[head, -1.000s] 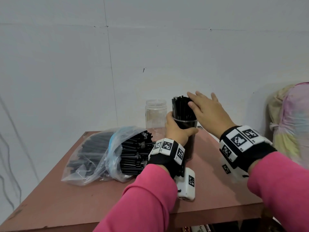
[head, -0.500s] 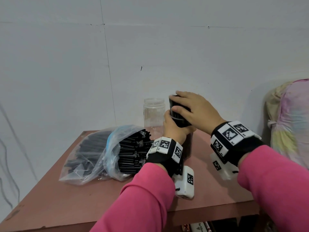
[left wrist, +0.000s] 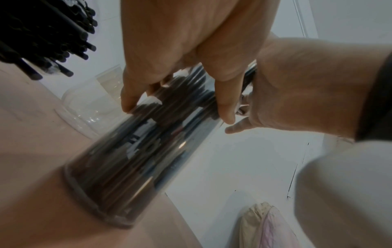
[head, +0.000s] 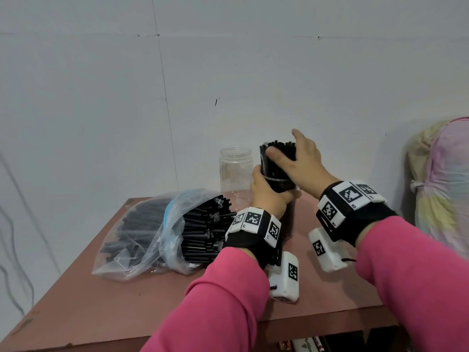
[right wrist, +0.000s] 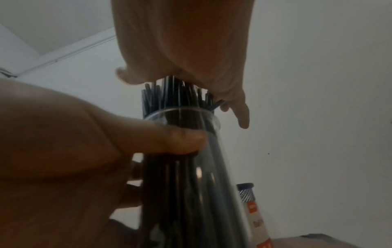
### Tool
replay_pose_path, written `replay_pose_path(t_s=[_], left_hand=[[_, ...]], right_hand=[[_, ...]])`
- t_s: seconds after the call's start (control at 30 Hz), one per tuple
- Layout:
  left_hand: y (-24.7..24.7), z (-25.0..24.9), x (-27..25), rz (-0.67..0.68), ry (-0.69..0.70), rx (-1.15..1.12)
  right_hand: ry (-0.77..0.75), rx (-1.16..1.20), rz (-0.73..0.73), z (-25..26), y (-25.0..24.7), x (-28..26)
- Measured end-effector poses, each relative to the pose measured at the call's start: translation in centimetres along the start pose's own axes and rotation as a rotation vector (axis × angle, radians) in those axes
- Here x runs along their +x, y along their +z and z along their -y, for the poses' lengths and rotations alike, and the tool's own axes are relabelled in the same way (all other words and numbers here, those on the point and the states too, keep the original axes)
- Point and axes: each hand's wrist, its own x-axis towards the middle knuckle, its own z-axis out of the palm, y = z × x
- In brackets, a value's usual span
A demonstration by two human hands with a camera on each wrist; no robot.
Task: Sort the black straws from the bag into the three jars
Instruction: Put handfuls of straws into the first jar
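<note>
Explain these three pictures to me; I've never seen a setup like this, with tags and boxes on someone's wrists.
No robot here: a person in pink sleeves wears three cameras. The wide picture comes from the head; the other two look along each wrist from the white boxes strapped there.

On the table lie a bag of black straws and an empty jar. Beside it stands a full jar packed with straws that stick out above its rim.

The left hand grips that jar just below the rim. The right hand wraps around the straw tops, thumb in front, seemingly gathering them. In the right wrist view, a tube with a black cap stands behind.
</note>
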Motion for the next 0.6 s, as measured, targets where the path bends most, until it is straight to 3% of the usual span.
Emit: replay_pose_path(t_s=[0.07,0.2,0.37,0.6], left_hand=[[-0.1,-0.3,-0.2,0.013,-0.02,0.01],[-0.3,-0.5,-0.6,0.031,-0.007,-0.008],[-0.2,-0.4,-0.8,-0.005,-0.033,-0.018],[-2.3,-2.7,-2.2,0.034,-0.228,-0.015]], right_hand=[[-0.035,-0.036,0.028,0.0,0.8,-0.2],[-0.123,0.085,-0.053,-0.4,0.5,-0.2],[-0.135,0.202,0.071,-0.3,-0.1,-0.1],[-0.101,0.449,-0.081,0.4,-2.2,-1.3]])
